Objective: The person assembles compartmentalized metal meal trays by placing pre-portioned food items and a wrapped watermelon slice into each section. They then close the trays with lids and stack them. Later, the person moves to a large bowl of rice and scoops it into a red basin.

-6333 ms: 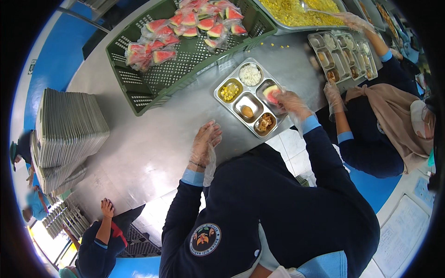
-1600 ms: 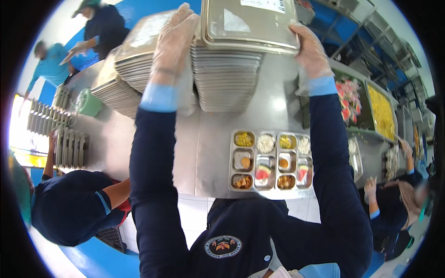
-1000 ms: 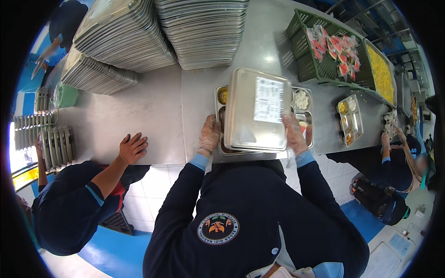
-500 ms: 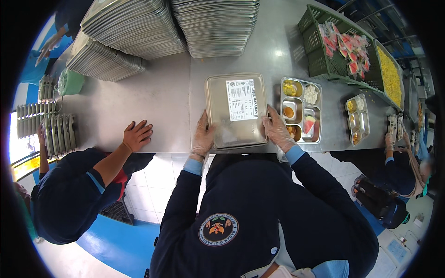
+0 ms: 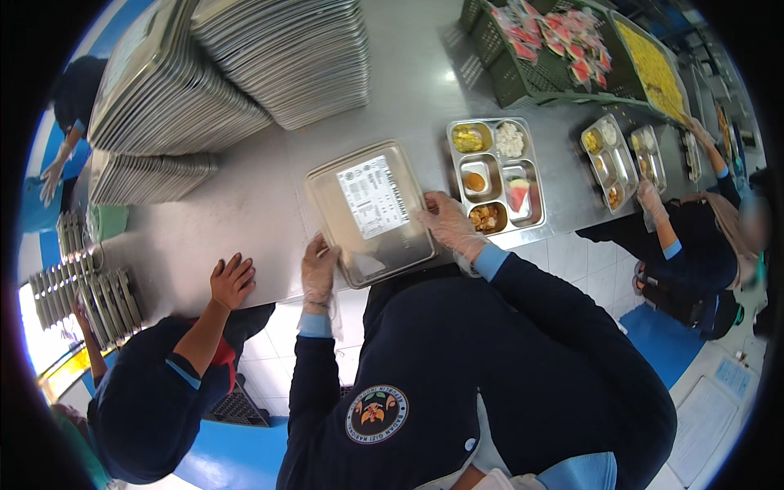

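I'm holding the lidded tray [image 5: 374, 215] at the near edge of the steel table [image 5: 224, 220], its long axis running outward, far end leaning left. My right hand [image 5: 453, 225] is gripping one side; my left hand [image 5: 318, 273] is touching the other, its grip unclear. Both tray and table are slanting more in view than before.

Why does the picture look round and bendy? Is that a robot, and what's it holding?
No robot! It's a person whose own two hands wear clear gloves. A wide camera on their head looks down, and its fisheye lens bends straight edges. The left hand is by the left edge of a closed metal tray; the right hand touches its right edge. On the steel table, an open tray holds food, beyond are tray stacks, and a green crate holds watermelon slices.
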Motion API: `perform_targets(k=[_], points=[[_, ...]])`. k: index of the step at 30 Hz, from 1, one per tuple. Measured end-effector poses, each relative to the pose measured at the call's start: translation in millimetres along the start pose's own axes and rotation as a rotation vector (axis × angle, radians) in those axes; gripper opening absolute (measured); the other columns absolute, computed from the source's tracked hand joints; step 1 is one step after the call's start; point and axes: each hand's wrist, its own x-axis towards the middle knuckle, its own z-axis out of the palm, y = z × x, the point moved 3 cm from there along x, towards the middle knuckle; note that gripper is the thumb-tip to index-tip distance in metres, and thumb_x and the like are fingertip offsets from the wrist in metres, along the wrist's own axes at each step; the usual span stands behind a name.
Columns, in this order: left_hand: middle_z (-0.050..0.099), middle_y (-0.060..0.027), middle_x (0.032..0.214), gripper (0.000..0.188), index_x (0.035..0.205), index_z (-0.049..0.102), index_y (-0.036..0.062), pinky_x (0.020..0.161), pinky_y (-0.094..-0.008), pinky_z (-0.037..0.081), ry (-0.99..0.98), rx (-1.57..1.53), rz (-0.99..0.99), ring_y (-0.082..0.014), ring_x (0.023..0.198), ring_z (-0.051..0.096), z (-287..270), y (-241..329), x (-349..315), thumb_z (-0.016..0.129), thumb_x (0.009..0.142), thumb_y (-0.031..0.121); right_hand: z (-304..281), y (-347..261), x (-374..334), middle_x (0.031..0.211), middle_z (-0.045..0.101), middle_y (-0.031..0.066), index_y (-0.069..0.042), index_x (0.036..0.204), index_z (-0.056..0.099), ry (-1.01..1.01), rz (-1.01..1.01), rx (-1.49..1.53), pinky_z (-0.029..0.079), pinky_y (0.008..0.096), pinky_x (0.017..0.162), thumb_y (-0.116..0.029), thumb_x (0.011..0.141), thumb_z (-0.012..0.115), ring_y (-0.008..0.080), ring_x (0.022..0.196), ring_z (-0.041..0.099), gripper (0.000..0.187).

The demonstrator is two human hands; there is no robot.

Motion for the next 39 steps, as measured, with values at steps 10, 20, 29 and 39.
perform_targets(k=[10, 20, 29, 39], points=[[0.067, -0.0126, 0.127, 0.040, 0.139, 0.059, -0.0031, 0.107, -0.0344, 0.047, 0.068, -0.250, 0.132, -0.0207, 0.120, 0.061, 46, 102, -56, 0.063, 0.101, 0.008, -58, -14, 1, 0.100, 0.066, 0.0209, 0.002, 0.121, 0.058, 0.297, -0.225, -0.130, 0.049, 0.0405, 0.086, -0.040, 0.106, 0.053, 0.0318, 0.093, 0.062, 0.045], [0.053, -0.0261, 0.148, 0.066, 0.155, 0.039, -0.0009, 0.113, -0.0382, 0.042, -0.329, -0.040, 0.011, -0.0332, 0.139, 0.052, 252, 111, -8, 0.060, 0.103, 0.033, -222, 74, 6, 0.125, 0.068, 0.0129, 0.004, 0.139, 0.057, 0.453, 0.185, 0.286, 0.050, 0.0316, 0.097, -0.036, 0.106, 0.055, 0.0175, 0.111, 0.062, 0.052], [0.045, -0.0275, 0.155, 0.080, 0.160, 0.029, 0.0033, 0.113, -0.0369, 0.043, -0.304, 0.214, 0.145, -0.0334, 0.140, 0.052, 276, 106, 0, 0.069, 0.096, 0.031, -228, 111, 19, 0.128, 0.065, 0.0261, -0.003, 0.141, 0.058, 0.394, -0.052, -0.379, 0.048, 0.0426, 0.104, -0.036, 0.103, 0.054, 0.0406, 0.115, 0.065, 0.051], [0.043, -0.0245, 0.157, 0.084, 0.163, 0.023, 0.0056, 0.112, -0.0364, 0.043, -0.406, 0.218, 0.186, -0.0330, 0.139, 0.050, 267, 68, -8, 0.069, 0.094, 0.018, -226, 174, 1, 0.107, 0.069, 0.0088, 0.000, 0.119, 0.061, 0.125, 0.313, 0.356, 0.051, 0.0277, 0.087, -0.028, 0.096, 0.070, 0.0152, 0.096, 0.063, 0.037]])
